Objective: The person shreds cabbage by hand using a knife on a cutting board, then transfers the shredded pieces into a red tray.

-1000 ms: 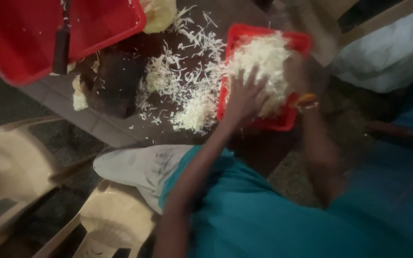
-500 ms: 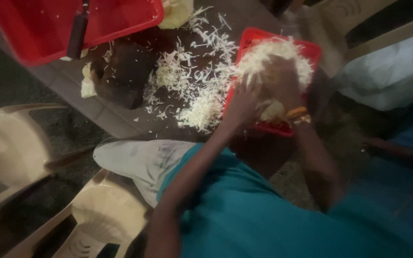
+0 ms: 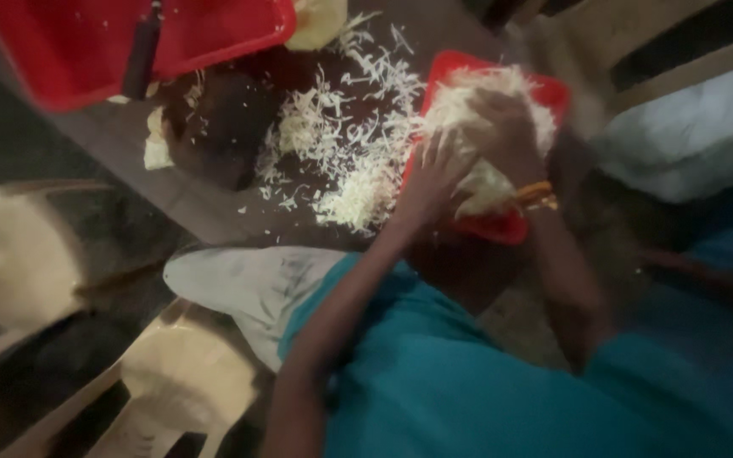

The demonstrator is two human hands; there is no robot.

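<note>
A small red tray [image 3: 502,227] on the dark tabletop holds a heap of pale shredded cabbage [image 3: 485,85]. My right hand [image 3: 502,127], with an orange bangle at the wrist, lies cupped over the top of the heap and closes on the shreds. My left hand [image 3: 433,176] rests with fingers spread against the heap's left side at the tray's edge. More loose shreds [image 3: 341,153] are strewn on the table just left of the tray. Both forearms reach out from a teal garment.
A large red tray [image 3: 61,59] with a dark-handled knife [image 3: 142,51] sits at the top left, a pale cabbage chunk [image 3: 316,21] beside it. Beige plastic chairs [image 3: 19,263] stand at left and below. A white sack [image 3: 689,136] lies at right, a pale cloth [image 3: 248,280] near my lap.
My right hand has moved from the tray's right side onto the top of the cabbage heap. My left hand stays at the heap's left edge.
</note>
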